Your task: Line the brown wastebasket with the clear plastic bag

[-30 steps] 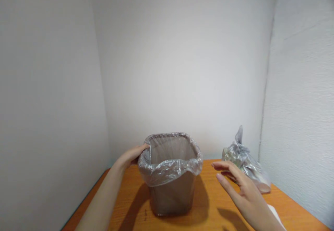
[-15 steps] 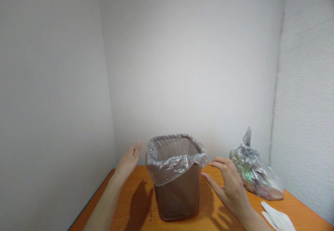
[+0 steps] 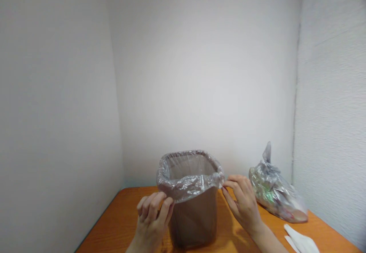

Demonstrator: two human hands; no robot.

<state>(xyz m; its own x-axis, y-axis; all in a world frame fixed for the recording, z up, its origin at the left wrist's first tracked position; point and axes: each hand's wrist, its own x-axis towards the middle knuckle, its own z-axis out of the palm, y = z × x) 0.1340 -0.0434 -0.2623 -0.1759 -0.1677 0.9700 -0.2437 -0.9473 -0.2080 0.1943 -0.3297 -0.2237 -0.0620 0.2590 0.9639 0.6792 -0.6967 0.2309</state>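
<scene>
A small brown bin (image 3: 194,218) stands on the orange wooden table (image 3: 120,222), lined with a clear plastic bag (image 3: 185,182) folded over its rim. My left hand (image 3: 153,216) pinches the folded edge of the liner at the bin's front left corner. On the other side my right hand (image 3: 243,203) grips the liner's edge at the front right corner, fingers curled on the plastic.
A tied clear bag full of rubbish (image 3: 276,194) lies on the table to the right, by the wall. White sheets (image 3: 301,241) lie at the bottom right. White walls close in the table on the left, back and right.
Both hands were held apart from the bin with fingers spread; now each has closed on the liner's folded edge at a front corner. The left hand came forward and down.
</scene>
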